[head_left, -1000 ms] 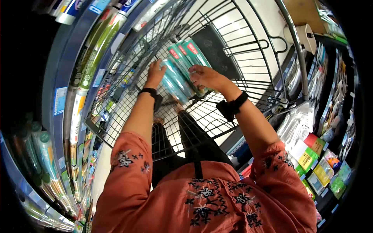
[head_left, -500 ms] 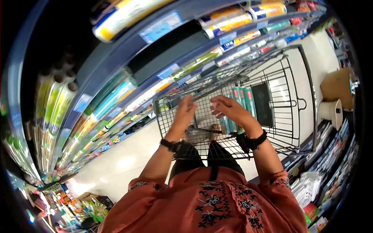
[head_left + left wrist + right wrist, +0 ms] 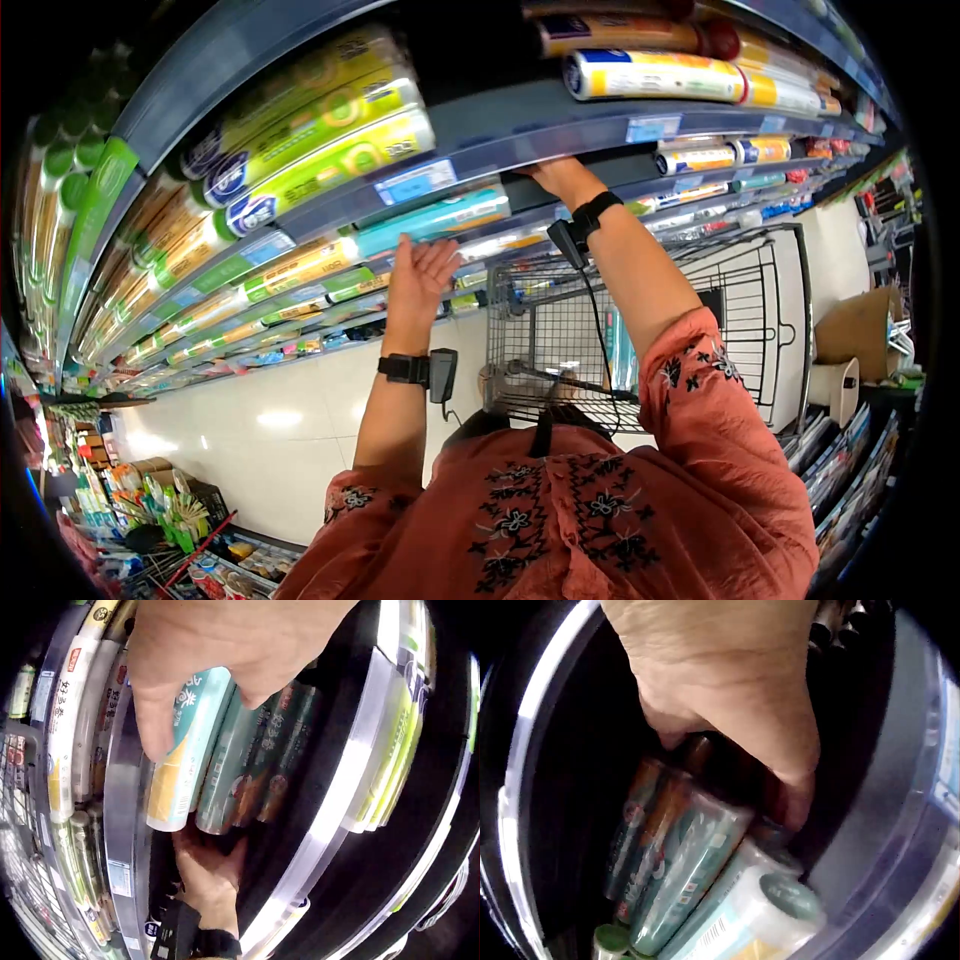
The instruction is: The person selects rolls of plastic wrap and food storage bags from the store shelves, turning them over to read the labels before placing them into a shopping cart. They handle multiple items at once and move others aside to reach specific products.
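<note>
Teal-wrapped rolls (image 3: pixel 435 222) lie on a shelf, beside darker green rolls (image 3: pixel 225 776) in the left wrist view. My left hand (image 3: pixel 415 285) is at the shelf edge, palm turned up; from its own wrist camera the hand (image 3: pixel 232 645) spreads over the teal roll, thumb and fingers apart. My right hand (image 3: pixel 568 182) reaches into the shelf. In the right wrist view this hand (image 3: pixel 727 697) arches over the ends of the rolls (image 3: pixel 690 870), thumb and fingers apart, some fingertips in shadow. Whether it touches them I cannot tell.
A wire shopping cart (image 3: pixel 740 300) stands at the right with teal rolls (image 3: pixel 621 350) inside. Green-and-yellow rolls (image 3: pixel 330 150) fill the shelf above. Its metal edge (image 3: pixel 540 148) runs over my right hand. A cardboard box (image 3: pixel 860 330) is beyond the cart.
Both hands have moved from over the cart to the shelf, the right one into it. The view has turned toward the shelf, and the rolls in the cart have stayed there.
</note>
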A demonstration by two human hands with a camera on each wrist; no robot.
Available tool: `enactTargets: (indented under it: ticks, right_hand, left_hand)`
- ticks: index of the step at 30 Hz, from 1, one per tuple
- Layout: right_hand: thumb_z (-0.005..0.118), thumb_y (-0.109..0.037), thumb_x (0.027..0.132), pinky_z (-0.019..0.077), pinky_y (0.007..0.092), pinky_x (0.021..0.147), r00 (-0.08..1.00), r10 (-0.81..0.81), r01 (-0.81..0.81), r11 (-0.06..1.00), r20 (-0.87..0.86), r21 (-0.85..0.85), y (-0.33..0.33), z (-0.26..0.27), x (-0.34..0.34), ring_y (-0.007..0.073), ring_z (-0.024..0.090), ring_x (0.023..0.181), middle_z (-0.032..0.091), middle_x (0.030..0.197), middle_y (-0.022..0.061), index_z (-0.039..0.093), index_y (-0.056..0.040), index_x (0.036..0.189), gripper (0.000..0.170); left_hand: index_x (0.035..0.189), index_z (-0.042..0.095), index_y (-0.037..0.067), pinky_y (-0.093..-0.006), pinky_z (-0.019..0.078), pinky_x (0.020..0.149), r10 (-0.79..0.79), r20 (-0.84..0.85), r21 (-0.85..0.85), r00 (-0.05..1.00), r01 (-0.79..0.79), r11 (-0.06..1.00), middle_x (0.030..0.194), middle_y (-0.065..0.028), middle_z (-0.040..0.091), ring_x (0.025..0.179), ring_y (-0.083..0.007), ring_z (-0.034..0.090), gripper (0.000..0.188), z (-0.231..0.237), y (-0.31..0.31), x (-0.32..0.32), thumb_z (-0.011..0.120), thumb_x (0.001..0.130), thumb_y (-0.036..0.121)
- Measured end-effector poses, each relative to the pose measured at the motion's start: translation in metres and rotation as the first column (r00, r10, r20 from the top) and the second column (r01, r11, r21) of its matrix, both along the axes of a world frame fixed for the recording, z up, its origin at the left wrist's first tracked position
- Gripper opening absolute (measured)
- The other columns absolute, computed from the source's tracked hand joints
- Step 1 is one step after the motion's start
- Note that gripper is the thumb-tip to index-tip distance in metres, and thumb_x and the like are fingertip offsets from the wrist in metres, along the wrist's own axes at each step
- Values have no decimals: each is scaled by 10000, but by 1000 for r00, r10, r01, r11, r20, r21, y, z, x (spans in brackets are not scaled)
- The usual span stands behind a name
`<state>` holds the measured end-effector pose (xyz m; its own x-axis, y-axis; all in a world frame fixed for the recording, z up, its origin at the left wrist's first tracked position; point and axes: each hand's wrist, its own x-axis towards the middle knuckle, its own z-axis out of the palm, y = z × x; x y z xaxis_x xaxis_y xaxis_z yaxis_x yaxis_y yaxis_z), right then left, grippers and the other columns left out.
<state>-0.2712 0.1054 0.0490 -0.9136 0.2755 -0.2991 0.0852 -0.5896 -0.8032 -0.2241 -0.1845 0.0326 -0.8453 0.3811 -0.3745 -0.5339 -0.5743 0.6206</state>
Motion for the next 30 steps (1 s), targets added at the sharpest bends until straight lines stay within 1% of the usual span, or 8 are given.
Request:
enactTargets:
  ticks: [1,2,4,5,8,11,23,30]
  right_hand:
    - [597,-326,978,457,474,995,999,-31,30,998,-25,-53,-5,3,-6,283,565,1177,616,1274,86,526,-122,1338,420]
    - [610,-310,970,464,485,983,1000,24,-10,810,-17,587,-5,1,-10,292,565,1175,616,1263,91,525,-114,1334,422]
    - [637,-278,954,478,505,958,995,66,-44,-409,78,912,7,-9,-14,310,566,1171,617,1240,102,524,-98,1324,427]
    - [676,-267,926,484,528,945,990,131,10,-392,45,920,9,-13,-9,322,565,1181,602,1254,115,504,-80,1331,478]
    - [644,-338,944,502,496,933,957,288,-147,562,-26,814,28,-73,-25,297,580,1167,586,1294,122,495,-82,1345,499]
    - [599,-418,965,519,460,922,967,221,-254,894,129,369,-19,3,15,263,599,1141,582,1305,117,486,-86,1351,522]
    - [605,-447,961,567,373,868,989,46,-144,521,140,842,-48,28,21,212,569,1204,536,1381,111,512,-81,1375,560]
    - [593,-435,972,570,376,863,996,-10,-63,648,91,759,-35,19,-7,212,576,1193,537,1378,111,505,-85,1380,545]
  left_hand:
    - [1225,348,-114,-492,506,1044,-10,1,10,1000,10,1000,1368,-344,436,1261,-432,525,676,0,0,-3,624,958,443]
    - [1231,339,-115,-494,504,1046,-15,16,6,1000,15,1000,1377,-349,422,1268,-435,517,686,1,0,-6,626,957,445]
    - [1242,322,-118,-497,500,1050,-28,53,2,998,28,1000,1394,-361,392,1282,-441,502,706,6,1,-9,630,953,448]
    - [1253,305,-122,-499,494,1053,-38,51,-9,998,38,999,1414,-370,356,1295,-445,487,734,10,1,-9,630,950,462]
    - [1236,335,-126,-512,488,1052,-84,38,-15,996,85,996,1403,-371,374,1298,-446,483,721,9,-2,-12,615,955,477]
    - [1381,174,-223,-516,491,1046,-131,8,-58,991,132,990,1423,-409,321,1312,-455,462,965,3,-5,-12,604,944,523]
    - [1481,-131,-132,-535,423,1100,-172,62,142,983,162,976,1541,-346,157,1404,-433,342,1266,27,13,3,643,855,651]
    - [1436,224,-114,-550,462,1052,-100,70,22,993,98,995,1395,-303,398,1314,-401,461,1048,29,18,0,604,866,680]
